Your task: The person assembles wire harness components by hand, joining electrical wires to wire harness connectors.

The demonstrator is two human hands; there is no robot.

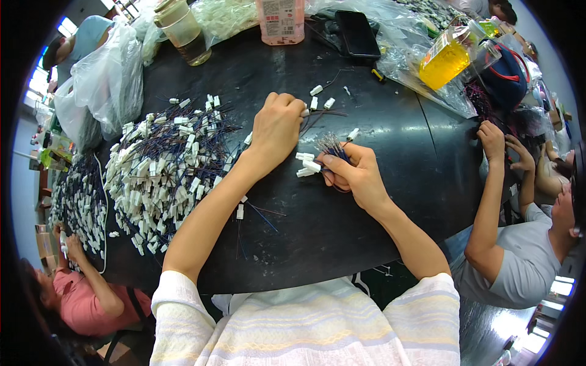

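My right hand (361, 177) is closed around a bundle of thin dark wires (332, 148). Bare, light-coloured wire ends fan out at its top, and several white plastic connectors (310, 165) stick out on the left side of the fist. Farther left, my left hand (278, 125) rests low over the table with its fingers curled. A small white connector (305, 112) with dark wires shows at its fingertips; the grip itself is partly hidden. Just beyond, a few loose wired connectors (314, 102) lie on the black tabletop.
A big heap of wired white connectors (159, 158) covers the table's left side. At the back stand a lidded plastic jug (183, 33), a pink bottle (281, 21), a black phone (357, 33) and a yellow-liquid bottle (445, 58). Co-workers sit left (91, 299) and right (519, 256).
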